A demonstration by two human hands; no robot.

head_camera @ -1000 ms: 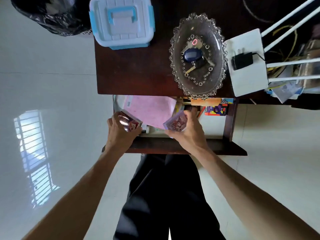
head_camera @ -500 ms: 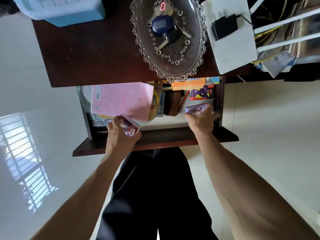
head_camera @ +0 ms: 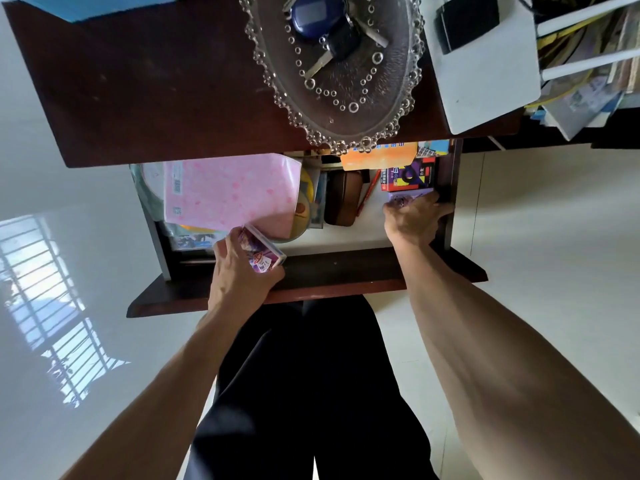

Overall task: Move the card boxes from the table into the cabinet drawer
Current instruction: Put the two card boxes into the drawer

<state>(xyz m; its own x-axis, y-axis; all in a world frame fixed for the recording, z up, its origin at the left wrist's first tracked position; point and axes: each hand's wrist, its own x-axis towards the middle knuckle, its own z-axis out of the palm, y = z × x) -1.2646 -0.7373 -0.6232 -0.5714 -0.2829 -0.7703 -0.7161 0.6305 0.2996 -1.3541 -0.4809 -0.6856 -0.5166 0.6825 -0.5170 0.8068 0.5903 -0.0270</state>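
Note:
The cabinet drawer (head_camera: pixel 346 271) stands pulled open under the dark wooden table top (head_camera: pixel 156 91). My left hand (head_camera: pixel 239 271) grips a purple card box (head_camera: pixel 263 254) over the drawer's front left part, near the pink sheet. My right hand (head_camera: pixel 415 220) is inside the drawer at its right side, fingers on a second purple card box (head_camera: pixel 405 197) that rests against a red and black box; whether the fingers still grip it I cannot tell for sure.
In the drawer lie a pink sheet (head_camera: pixel 228 192), a brown case (head_camera: pixel 343 199), an orange packet (head_camera: pixel 379 157) and a red and black box (head_camera: pixel 408 176). On the table sit a glass dish with keys (head_camera: pixel 332 64), a white board with a black charger (head_camera: pixel 485 64) and a blue-lidded box (head_camera: pixel 86 8).
The view has tilted down toward the drawer. My right hand carried its card box from the drawer's middle to its right side and lowered it. My left hand stayed near the front left.

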